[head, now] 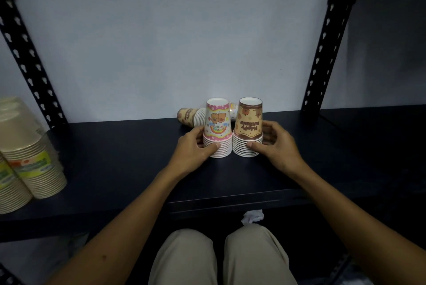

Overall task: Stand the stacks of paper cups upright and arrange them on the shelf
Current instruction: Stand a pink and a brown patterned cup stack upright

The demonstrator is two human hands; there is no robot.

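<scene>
Two cup stacks held upright on the dark shelf

Two stacks of paper cups stand rim-down, side by side, near the middle of the shelf (115, 158), a little toward its back edge. The pink stack (217, 128) is on the left and the brown stack (249, 127) on the right; their lower rims are just beside each other, nearly touching.

The left hand (196, 148) curls around the left side of the pink stack, thumb pressed on the ribbed rims at the front. The right hand (275, 146) curls around the right side of the brown stack in the same way, thumb on its rims.

Behind the pink stack, another brown-printed stack (191, 117) lies on its side close to the back edge, tilted toward the wall. A further cup (233, 109) shows only as a sliver between the two upright stacks; how it lies cannot be told.

At the shelf's left end, near its front edge, stand wrapped stacks of plain beige cups (34, 158).
</scene>
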